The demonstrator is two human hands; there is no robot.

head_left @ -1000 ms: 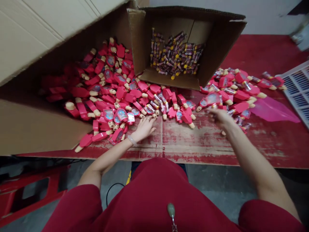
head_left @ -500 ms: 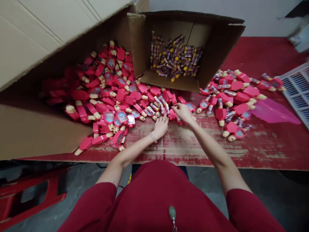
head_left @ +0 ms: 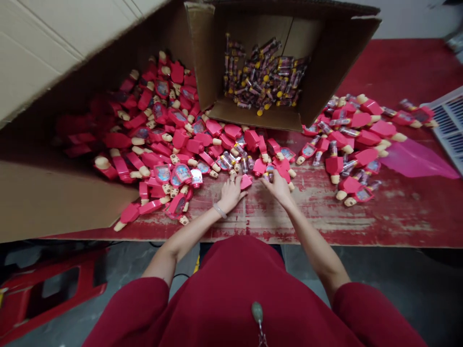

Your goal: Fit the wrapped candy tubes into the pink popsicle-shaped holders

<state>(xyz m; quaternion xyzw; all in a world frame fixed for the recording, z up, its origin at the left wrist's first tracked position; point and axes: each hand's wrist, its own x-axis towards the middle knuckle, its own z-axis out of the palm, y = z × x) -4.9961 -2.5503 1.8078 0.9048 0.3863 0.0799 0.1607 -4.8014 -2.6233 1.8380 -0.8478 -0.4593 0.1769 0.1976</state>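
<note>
My left hand [head_left: 231, 194] rests on the table at the front of the middle pile, fingers apart, its thumb side beside a loose pink lolly-shaped piece [head_left: 246, 181]. My right hand [head_left: 278, 188] is curled down over the pile's edge, and its fingertips hide what lies under them. Pink lolly-shaped plastic holders with cream tips [head_left: 155, 140] heap up to the left, and another pile [head_left: 356, 142] lies to the right. Clear candy tubes [head_left: 242, 165] are scattered near both hands. Many more tubes with yellow caps [head_left: 264, 72] fill a cardboard box [head_left: 255, 115].
A large opened carton [head_left: 47, 202] lies at the left, with the left pile spilling over its flap. The worn red table [head_left: 325, 214] runs under everything. A pink plastic bag [head_left: 415, 161] and a white slatted crate [head_left: 448, 120] are at the right. A red stool [head_left: 54, 294] stands on the floor.
My right hand has moved left from the right pile to the middle, close to my left hand. My left hand has shifted slightly right. Several pieces in the middle have shifted.
</note>
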